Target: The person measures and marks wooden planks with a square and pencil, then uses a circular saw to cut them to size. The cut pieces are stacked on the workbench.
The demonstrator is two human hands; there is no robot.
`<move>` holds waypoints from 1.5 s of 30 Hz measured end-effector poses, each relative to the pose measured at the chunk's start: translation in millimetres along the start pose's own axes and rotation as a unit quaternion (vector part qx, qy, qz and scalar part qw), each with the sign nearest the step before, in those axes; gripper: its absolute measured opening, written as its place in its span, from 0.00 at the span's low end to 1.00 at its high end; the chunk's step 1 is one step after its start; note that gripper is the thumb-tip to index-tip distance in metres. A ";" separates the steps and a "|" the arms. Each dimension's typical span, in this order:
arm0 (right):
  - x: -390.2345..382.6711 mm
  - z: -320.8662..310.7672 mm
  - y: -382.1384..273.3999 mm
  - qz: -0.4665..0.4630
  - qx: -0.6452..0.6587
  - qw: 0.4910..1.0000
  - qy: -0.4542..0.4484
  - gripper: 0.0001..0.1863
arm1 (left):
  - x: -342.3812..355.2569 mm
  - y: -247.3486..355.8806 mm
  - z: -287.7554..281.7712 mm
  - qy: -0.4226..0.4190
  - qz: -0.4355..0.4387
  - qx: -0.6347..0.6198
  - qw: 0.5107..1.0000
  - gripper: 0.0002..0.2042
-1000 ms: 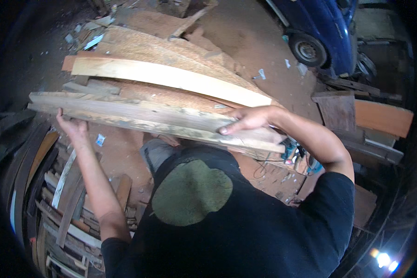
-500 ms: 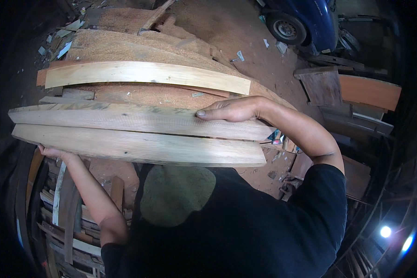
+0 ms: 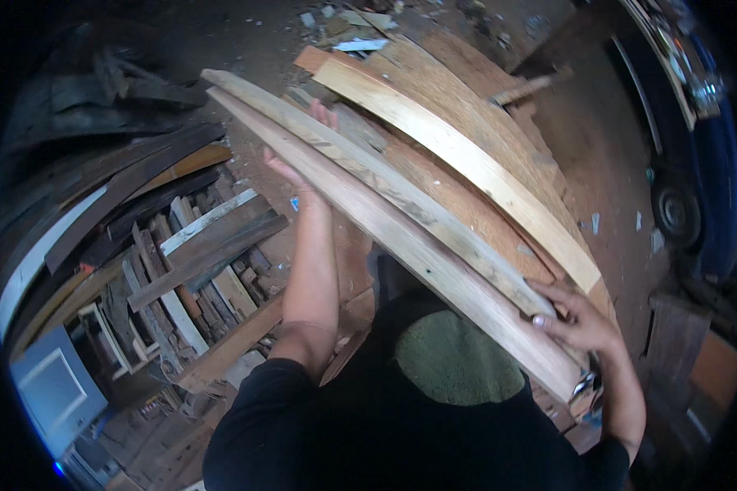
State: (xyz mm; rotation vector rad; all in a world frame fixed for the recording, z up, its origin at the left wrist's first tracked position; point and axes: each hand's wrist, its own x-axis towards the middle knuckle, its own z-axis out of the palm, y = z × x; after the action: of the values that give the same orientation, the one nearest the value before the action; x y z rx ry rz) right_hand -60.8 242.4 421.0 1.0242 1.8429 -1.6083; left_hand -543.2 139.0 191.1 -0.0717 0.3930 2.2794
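Observation:
Two long, pale boards lie together in my hands, a nearer board point(image 3: 418, 260) and a farther board point(image 3: 401, 195), slanting from the upper left to the lower right. My left hand point(image 3: 291, 173) is closed around them from beneath near the far end; its fingertips show past the far edge and its palm is hidden. At the near right end my right hand point(image 3: 577, 319) grips both, thumb on top and fingers over the far edge. Beyond them rests a lighter, bright yellowish board point(image 3: 458, 151) on the wood pile.
A sawdust-coloured wood pile point(image 3: 467, 98) stands behind the boards. Stacked scrap planks point(image 3: 213, 254) cover the left side, with a blue-grey panel point(image 3: 57, 389) below them. On the right is a blue car point(image 3: 708, 229); brown panels point(image 3: 675, 335) lie near it.
The held boards have swung from nearly level to a steep slant, left end up and right end down. My right hand has shifted to their right end. The whole view has turned left.

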 end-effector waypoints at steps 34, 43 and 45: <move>-4.4 63.2 32.2 -0.072 -0.122 0.967 0.212 0.55 | 14.5 -7.3 6.2 0.004 -0.046 -0.007 0.999 0.40; 115.5 67.9 40.1 0.020 0.090 0.993 0.074 0.58 | -25.8 -83.2 -8.5 0.224 -0.115 0.212 0.944 0.34; 140.6 80.3 25.6 -0.026 -0.023 0.993 0.110 0.55 | -38.3 -115.9 -23.7 0.247 -0.128 0.249 0.928 0.39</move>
State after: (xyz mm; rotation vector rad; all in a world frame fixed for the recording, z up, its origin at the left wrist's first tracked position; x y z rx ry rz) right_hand -134.3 195.7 282.1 1.1814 2.0565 -1.5248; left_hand -434.0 177.2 145.5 -0.4174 1.1442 1.8233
